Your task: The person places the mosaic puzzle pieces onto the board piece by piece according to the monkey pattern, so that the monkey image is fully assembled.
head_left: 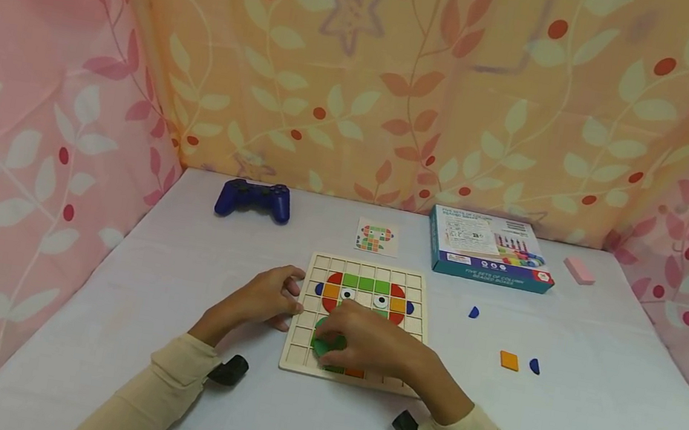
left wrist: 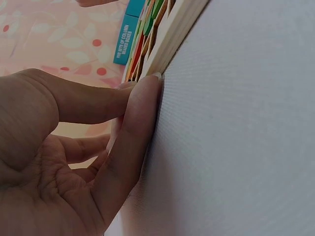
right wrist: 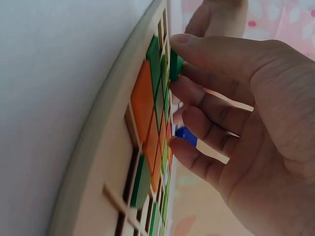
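A wooden grid board (head_left: 295, 357) lies on the white table, bearing red, orange, green and blue tiles and two eye pieces in a face-like pattern. My left hand (head_left: 267, 295) holds the board's left edge, thumb and fingertips against the rim (left wrist: 170, 42) in the left wrist view. Above the lower left cells, my right hand (head_left: 368, 339) pinches a green tile (right wrist: 175, 65) between thumb and index finger. The tile's exact shape is partly hidden by the fingers. Orange tiles (right wrist: 143, 98) lie in the board near the right fingertips.
Right of the board lie an orange square tile (head_left: 508, 360) and two blue half-round pieces (head_left: 535, 366). Behind it are a pattern card (head_left: 376, 237), a teal box (head_left: 491, 249), a pink block (head_left: 579, 271) and a blue game controller (head_left: 253, 200). Patterned curtains (head_left: 363, 98) surround the table.
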`<state>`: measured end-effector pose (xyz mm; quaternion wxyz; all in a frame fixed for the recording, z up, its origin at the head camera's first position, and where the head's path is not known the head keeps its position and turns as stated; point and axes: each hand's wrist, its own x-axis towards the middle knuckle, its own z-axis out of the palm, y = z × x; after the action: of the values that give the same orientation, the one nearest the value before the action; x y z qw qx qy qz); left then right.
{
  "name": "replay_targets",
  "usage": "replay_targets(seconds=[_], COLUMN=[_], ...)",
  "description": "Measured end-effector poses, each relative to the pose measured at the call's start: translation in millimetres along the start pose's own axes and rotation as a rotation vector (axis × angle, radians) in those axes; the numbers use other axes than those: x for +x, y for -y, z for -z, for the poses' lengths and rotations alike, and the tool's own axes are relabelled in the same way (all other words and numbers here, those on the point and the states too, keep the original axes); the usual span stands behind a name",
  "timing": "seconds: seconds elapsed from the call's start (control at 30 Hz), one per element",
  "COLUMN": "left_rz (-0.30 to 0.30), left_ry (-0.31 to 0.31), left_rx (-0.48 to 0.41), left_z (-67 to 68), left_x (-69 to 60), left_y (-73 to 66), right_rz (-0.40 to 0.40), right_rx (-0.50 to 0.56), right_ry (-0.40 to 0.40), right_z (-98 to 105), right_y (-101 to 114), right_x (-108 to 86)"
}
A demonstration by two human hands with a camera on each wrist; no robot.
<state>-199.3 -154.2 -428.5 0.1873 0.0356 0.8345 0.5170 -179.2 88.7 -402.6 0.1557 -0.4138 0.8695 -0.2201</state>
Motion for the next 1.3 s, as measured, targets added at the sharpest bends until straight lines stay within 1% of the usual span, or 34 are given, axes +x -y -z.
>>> replay_targets(seconds=[0.07,0.23,0.5,0.67,0.77,0.9,1.0,1.17,1.3], left_rz=[-0.010,-0.010,-0.015,-0.010,-0.005,0.001,0.004,0.000,0.001], left_ry=[0.006,0.004,0.001,-0.004,-0.003,-0.004,-0.011,-0.018,-0.018], left_rx=[-0.004,-0.003,0.002,0.000,0.004,0.013,0.020,0.036,0.042], left_z=[0.6,1.3,2.4,2.3,1.5,-0.4,-1.1,-1.3,-1.1], left_x=[0.3,1.5,0.2,-0.4,-0.4,-0.3,0.6,3.0,3.3], left_y=[0.5,-0.2,-0.3,-0.4,-1.0,-2.1,-1.8,0.5,1.1], right_rz=[0.014,0.032,0.012,0.006,-0.013,-0.072,-0.113,-0.183,-0.285], right_rx=[-0.017,-0.042,-0.027,-0.012,-0.006,0.012,0.022,0.038,0.044], right_ry=[0.000,0.000,-0.005,-0.004,-0.004,-0.017,-0.046,-0.106,-0.142], right_z=[-2,-1,1,4,8,15,21,33,43], right_y=[3,7,7,3,0,-9,-21,-45,-63], right_x=[1.3,2.0,1.1,0.4,-1.6,-8.5,-17.3,-41.2,-64.0])
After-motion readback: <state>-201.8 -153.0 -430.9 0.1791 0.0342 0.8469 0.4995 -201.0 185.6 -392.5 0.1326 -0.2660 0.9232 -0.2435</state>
